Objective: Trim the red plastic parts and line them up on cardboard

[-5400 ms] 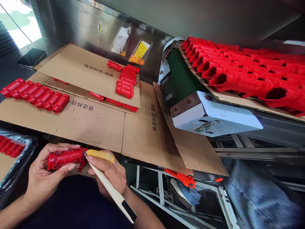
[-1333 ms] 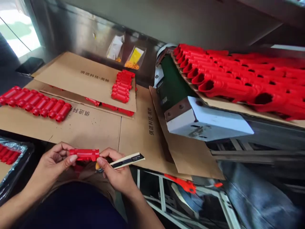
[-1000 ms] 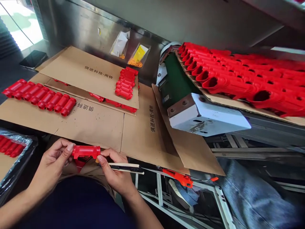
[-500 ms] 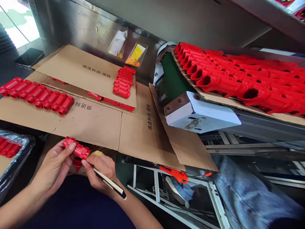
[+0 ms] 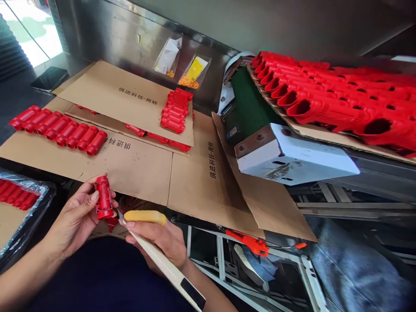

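A red ribbed plastic cylinder [image 5: 104,197] stands nearly upright in my left hand [image 5: 78,213], pinched between thumb and fingers. My right hand [image 5: 159,240] is wrapped round a white-handled knife [image 5: 167,271], whose thin blade points at the lower right side of the cylinder. Whether the blade touches it, I cannot tell. A yellow cover [image 5: 144,217] sits on a finger of my right hand. Beyond the hands, a row of red cylinders [image 5: 66,130] lies on the cardboard [image 5: 143,173], and a smaller group [image 5: 176,111] rests on an upper cardboard sheet [image 5: 97,86].
Many red parts [image 5: 344,99] fill a cardboard-lined conveyor at the right, above its white end bracket [image 5: 289,156]. Two bags [image 5: 195,71] with yellow rings lie at the back. A plastic-lined box [image 5: 42,203] is at the left. Orange-handled pliers [image 5: 248,242] hang below the cardboard edge.
The red cylinder has turned from slanted to nearly upright in my left hand. My right hand has moved right, away from it, and the knife now shows more fully. The view has shifted slightly.
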### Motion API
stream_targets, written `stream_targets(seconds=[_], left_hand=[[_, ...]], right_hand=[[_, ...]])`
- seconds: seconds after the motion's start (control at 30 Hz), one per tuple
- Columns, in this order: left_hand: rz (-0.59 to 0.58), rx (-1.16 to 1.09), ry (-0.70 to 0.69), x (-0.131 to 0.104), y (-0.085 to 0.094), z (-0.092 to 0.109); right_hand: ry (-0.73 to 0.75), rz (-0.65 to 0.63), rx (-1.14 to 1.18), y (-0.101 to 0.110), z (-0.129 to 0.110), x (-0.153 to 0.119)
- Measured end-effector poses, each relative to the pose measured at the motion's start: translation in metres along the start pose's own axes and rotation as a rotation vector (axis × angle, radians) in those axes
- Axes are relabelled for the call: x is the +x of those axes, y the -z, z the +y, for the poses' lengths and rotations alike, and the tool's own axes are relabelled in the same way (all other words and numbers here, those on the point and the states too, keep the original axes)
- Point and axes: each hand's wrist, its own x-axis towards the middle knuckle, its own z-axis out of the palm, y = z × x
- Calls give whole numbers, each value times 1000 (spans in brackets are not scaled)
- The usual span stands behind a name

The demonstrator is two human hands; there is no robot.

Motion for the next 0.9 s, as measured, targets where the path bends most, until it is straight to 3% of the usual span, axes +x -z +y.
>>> stream_targets(seconds=[0.3, 0.57, 0.9], left_hand=[[20, 25, -64, -2, -3, 2], [-26, 80, 213, 1, -6, 3], [52, 125, 192, 3, -8, -1]], right_hand=[[26, -18, 75, -14, 19, 0], [77, -132, 173, -17, 16, 9], [97, -195, 198, -17, 18, 10]])
